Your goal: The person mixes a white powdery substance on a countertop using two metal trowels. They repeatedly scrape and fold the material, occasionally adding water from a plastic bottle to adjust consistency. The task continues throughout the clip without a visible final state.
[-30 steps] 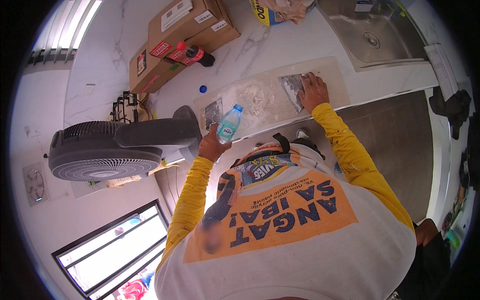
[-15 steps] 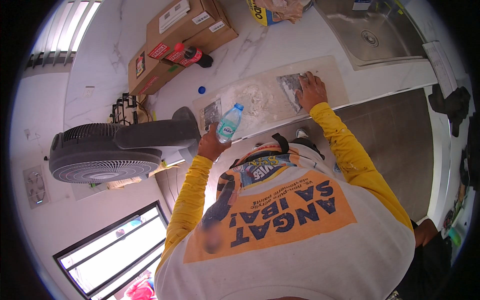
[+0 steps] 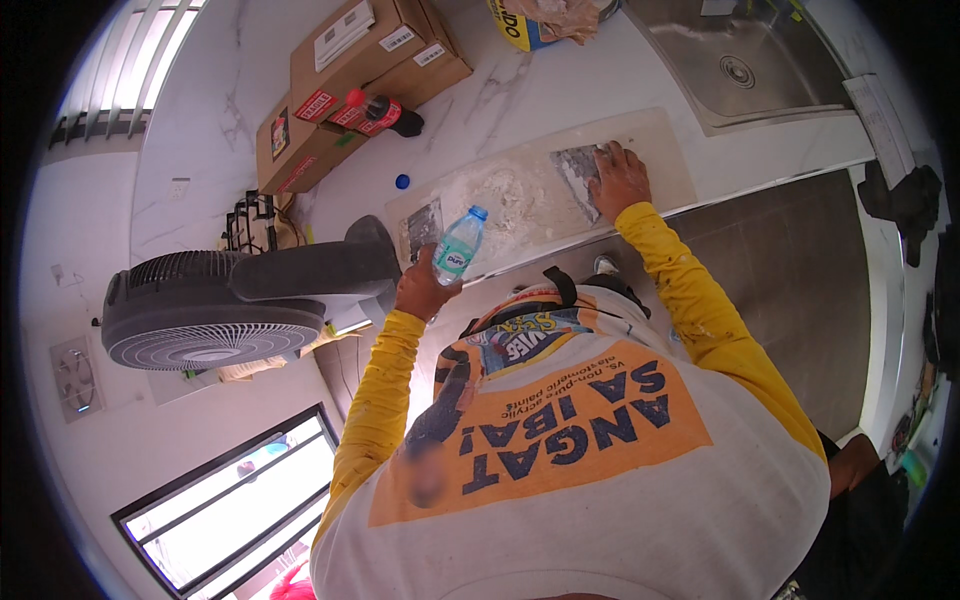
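Note:
My left hand is closed around a clear plastic water bottle with a pale green label and blue neck. The bottle tilts over the near edge of a pale board. On the board lies a spread heap of white powder. My right hand is closed on the right edge of a flat, smeared metal scraper blade to the right of the powder. A second flat metal blade rests at the board's left end, just beyond my left hand. The handles are hidden.
A blue bottle cap lies beyond the board. Cardboard boxes and a dark soda bottle stand farther back. A grey fan is at the left. A steel sink is at the far right, with an opened bag beside it.
The view has shifted very slightly. Both hands, the tilted bottle and the powder stay almost where they were.

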Action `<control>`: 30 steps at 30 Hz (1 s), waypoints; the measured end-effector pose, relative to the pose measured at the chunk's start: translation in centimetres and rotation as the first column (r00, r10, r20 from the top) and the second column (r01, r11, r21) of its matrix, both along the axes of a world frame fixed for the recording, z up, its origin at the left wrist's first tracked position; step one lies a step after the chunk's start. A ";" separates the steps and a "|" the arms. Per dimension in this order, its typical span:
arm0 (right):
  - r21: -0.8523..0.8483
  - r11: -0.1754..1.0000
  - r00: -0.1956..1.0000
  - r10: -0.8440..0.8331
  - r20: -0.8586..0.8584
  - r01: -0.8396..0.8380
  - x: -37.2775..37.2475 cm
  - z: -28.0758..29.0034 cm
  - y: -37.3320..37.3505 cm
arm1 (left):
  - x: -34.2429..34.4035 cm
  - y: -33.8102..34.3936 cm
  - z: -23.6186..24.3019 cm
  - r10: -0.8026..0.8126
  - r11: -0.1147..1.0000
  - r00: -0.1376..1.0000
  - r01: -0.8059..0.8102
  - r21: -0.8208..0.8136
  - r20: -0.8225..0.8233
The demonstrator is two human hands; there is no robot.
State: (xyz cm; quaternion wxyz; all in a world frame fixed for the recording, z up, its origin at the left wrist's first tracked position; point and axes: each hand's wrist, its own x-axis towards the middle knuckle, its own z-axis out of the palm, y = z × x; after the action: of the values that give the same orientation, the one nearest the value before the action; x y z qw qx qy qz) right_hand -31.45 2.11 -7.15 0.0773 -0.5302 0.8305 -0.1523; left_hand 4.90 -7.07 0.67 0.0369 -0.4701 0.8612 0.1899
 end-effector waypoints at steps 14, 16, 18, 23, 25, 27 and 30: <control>0.004 1.000 1.000 0.006 -0.016 -0.006 0.4 0.0 0.0 | 0.0 0.0 0.2 0.010 1.000 1.000 -0.011 0.006 0.008; -0.003 1.000 1.000 -0.003 -0.006 0.003 0.5 0.0 0.0 | 0.0 0.1 0.2 0.011 1.000 1.000 -0.011 0.002 0.008; -0.010 1.000 1.000 -0.024 0.005 0.024 0.7 0.1 -0.1 | -0.1 0.2 0.3 0.020 1.000 1.000 -0.020 0.011 0.012; 0.023 0.999 0.999 -0.047 -0.011 0.047 1.3 0.2 -0.2 | -0.2 0.3 0.5 0.018 1.000 1.000 -0.019 0.010 0.023; 0.036 0.998 0.999 -0.043 -0.021 0.043 1.4 0.1 -0.1 | -0.3 0.3 0.5 0.012 1.000 1.000 -0.012 0.004 0.028; 0.033 0.999 0.999 -0.040 -0.032 0.041 1.4 0.1 -0.1 | -0.3 0.3 0.6 0.006 1.000 0.999 -0.006 0.004 0.035; -0.003 0.999 0.999 -0.038 0.001 0.038 1.3 0.2 0.0 | -0.4 0.2 0.7 0.018 1.000 0.999 -0.018 0.014 0.033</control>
State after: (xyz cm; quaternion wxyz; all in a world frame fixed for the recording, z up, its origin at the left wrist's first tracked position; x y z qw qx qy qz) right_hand -30.11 2.09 -7.00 0.0740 -0.5145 0.8400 -0.1554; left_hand 4.49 -6.83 1.36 0.0526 -0.4805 0.8548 0.1886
